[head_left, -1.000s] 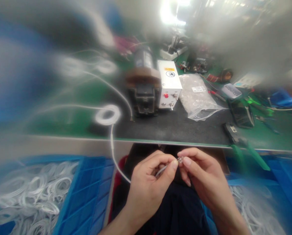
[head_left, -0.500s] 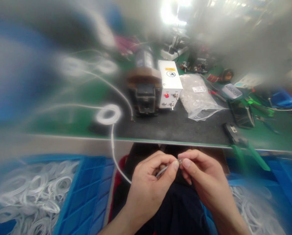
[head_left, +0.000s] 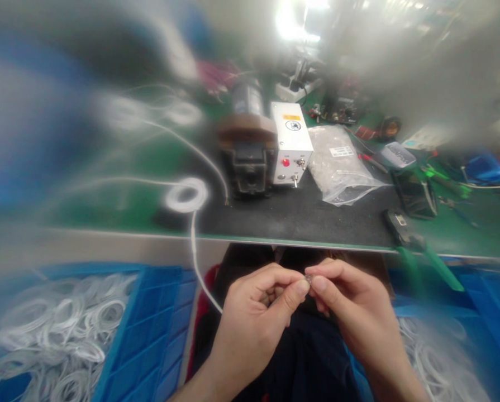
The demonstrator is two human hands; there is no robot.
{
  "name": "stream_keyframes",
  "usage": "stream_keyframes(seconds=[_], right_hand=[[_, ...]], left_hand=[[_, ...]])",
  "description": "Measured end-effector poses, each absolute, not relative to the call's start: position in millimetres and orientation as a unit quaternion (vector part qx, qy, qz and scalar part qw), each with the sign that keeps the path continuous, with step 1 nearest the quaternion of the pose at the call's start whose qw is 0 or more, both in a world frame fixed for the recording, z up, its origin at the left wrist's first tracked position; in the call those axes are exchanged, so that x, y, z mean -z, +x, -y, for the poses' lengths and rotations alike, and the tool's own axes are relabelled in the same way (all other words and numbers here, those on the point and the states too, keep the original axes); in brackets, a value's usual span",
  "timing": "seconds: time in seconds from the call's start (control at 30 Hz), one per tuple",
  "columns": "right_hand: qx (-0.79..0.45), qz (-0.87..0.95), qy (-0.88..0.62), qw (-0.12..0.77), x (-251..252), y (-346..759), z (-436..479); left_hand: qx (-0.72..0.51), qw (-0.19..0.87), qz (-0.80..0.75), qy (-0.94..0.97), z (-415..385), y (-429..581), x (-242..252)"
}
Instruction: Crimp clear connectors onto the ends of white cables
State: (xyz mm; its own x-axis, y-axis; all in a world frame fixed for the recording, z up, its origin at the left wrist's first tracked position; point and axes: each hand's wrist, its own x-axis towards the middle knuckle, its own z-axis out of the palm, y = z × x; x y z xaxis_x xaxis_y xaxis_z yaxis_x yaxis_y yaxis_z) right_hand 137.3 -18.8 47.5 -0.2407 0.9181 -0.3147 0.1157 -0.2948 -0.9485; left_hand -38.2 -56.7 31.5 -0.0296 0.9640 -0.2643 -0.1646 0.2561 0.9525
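Note:
Over my lap, below the bench edge, my left hand point(head_left: 256, 321) pinches the end of a white cable point(head_left: 195, 262). That cable runs up to a white coil point(head_left: 185, 195) on the bench. My right hand point(head_left: 350, 310) pinches a small clear connector point(head_left: 308, 277) and holds it against the cable end. The fingertips of both hands meet there.
A dark crimping machine point(head_left: 247, 151) with a white control box point(head_left: 291, 142) stands on the black mat point(head_left: 300, 218). Beside it lies a clear bag of parts point(head_left: 337, 164). Blue crates of coiled white cables sit low on the left point(head_left: 61, 335) and right point(head_left: 442, 357). Green-handled pliers point(head_left: 417, 245) lie at the right.
Both hands have sunk slightly and closed tighter together; less of the cable end shows between the fingers.

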Motion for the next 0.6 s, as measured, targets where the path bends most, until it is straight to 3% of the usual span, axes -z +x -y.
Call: stream_keyframes(seconds=[0.47,0.6], right_hand=[[-0.545,0.573,-0.514,0.332,-57.5,134.0,23.9],[-0.553,0.568,-0.514,0.327,-55.3,134.4,24.3]], left_hand=[[-0.519,0.462,-0.566,0.444,68.2,-33.8,-29.4],[-0.518,0.481,-0.588,0.393,71.2,-29.6,-26.7]])
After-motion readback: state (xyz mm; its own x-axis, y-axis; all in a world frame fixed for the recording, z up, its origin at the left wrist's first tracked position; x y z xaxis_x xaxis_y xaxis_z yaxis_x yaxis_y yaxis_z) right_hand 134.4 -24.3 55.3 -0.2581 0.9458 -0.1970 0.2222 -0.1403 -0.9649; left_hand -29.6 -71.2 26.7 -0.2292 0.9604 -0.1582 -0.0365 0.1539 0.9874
